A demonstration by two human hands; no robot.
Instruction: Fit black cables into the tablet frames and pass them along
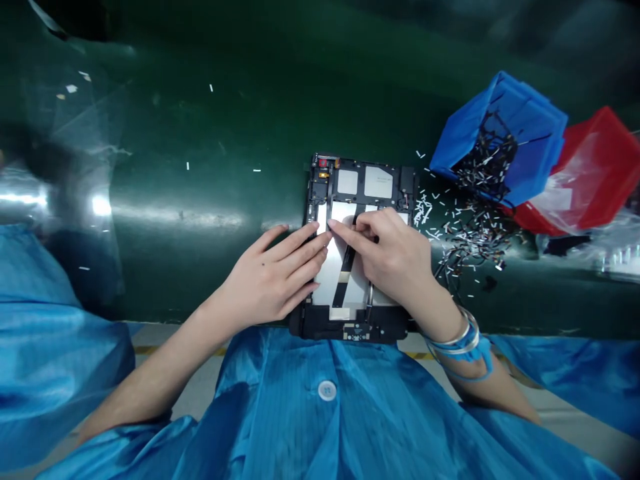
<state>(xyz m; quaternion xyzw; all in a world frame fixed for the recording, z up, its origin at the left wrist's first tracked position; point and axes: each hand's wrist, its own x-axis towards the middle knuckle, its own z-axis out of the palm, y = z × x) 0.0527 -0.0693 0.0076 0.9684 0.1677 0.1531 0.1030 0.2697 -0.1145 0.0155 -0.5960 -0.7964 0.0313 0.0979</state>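
An opened tablet (325, 280) lies on the green bench in front of me, its inner parts facing up. Silver battery panels fill its middle, crossed by a slanting black ribbon cable (341, 293). My left hand (275, 273) lies flat over the left edge, fingers stretched and spread, fingertips on the panel. From the right, my right hand (397, 257) rests over the tablet. One of its digits reaches left to a thin dark strip by my left fingertips; the other fingers are curled. Whatever lies inside that curl is hidden.
A tilted blue bin (540, 157) at right holds black cables with white tabs. Loose cables (475, 237) and white scraps spill beside the tablet. Behind stands a red bin (595, 180) with clear plastic in it. A clear plastic bag (75, 127) lies at left, near another person's blue sleeve (45, 347).
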